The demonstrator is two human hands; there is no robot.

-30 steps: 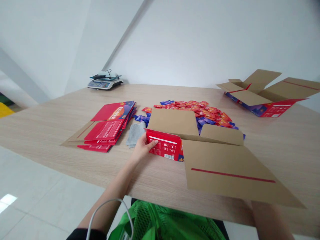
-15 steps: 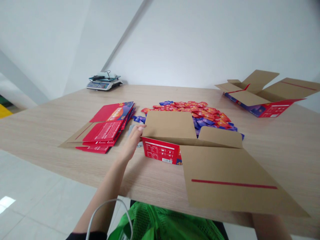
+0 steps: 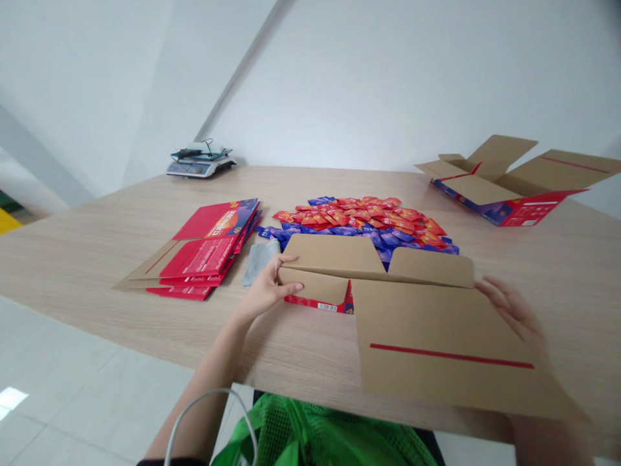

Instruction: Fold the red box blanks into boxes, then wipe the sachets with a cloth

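Note:
A cardboard box point(image 3: 334, 250), brown inside and red outside, lies before me with its flaps spread. Its long flap with a red line point(image 3: 451, 353) reaches over the table's front edge. My left hand point(image 3: 272, 281) grips the box's left end, the thumb on the folded-out left flap point(image 3: 317, 285) and the fingers behind. By the right end, my right hand point(image 3: 512, 310) is blurred, its fingers stretched toward the small right flap point(image 3: 431, 266); I cannot tell whether it touches. The long flap partly hides my right forearm.
Behind the box lies a heap of red and purple sachets point(image 3: 359, 217). Flattened red boxes point(image 3: 208, 249) are stacked left, beside a grey cloth point(image 3: 259, 259). A weighing scale point(image 3: 201, 165) stands at the back left, another open box point(image 3: 524, 207) at the back right.
My left hand let go of the left flap's outside, moved to the box's corner, then took hold of its end; that flap now folds outward. My right hand came up into view beside the right end.

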